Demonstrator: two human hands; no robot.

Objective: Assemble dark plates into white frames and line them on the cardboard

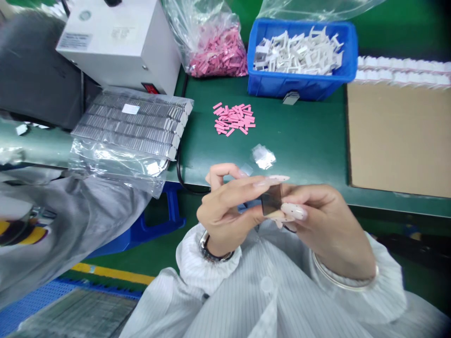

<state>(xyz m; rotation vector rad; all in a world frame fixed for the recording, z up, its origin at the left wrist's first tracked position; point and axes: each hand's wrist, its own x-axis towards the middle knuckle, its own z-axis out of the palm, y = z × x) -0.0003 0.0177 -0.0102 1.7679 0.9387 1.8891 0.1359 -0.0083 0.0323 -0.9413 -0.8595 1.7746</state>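
Observation:
In front of my chest, both hands pinch a small, dark, glassy square plate (271, 201). My left hand (227, 204) grips its left side between thumb and fingers, and its little finger is curled away. On the opposite side, the thumb and fingers of my right hand (319, 211) are closed on the same plate and cover part of it. Just beyond the hands, a small pile of clear, shiny film pieces (263, 156) lies on the green table (303, 141). Farther back is a loose heap of pink strips (234, 118).
A blue bin (299, 84) of white plastic frames stands at the back, beside a bag of pink strips (218, 54). Left are a grey box (120, 42) and a bagged tray of thin plates (130, 122). Cardboard (400, 141) lies right. Another person's sleeve (70, 216) is at left.

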